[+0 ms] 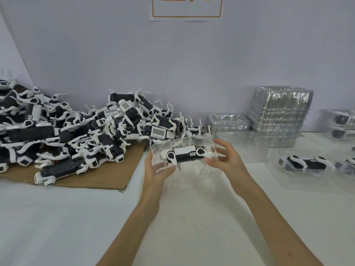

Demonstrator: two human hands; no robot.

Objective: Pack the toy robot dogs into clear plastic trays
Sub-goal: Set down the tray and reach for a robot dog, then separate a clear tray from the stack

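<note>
Just above the bench [57,217] at centre, holds the clear tray [194,170] level by both ends, left hand [155,169] fingers [169,168] wrapping its 9 o'clock end and right hand [228,160] fingers [211,161] its 3 o'clock end, likely to keep the toy robot dog [185,154] seated inside.

The white table [76,227] carries a brown cardboard sheet [107,177] at ten o'clock, a tall stack of clear trays [278,116] at one o'clock, a lower stack [226,121] just beside it, and a packed tray [299,181] at three o'clock.
</note>
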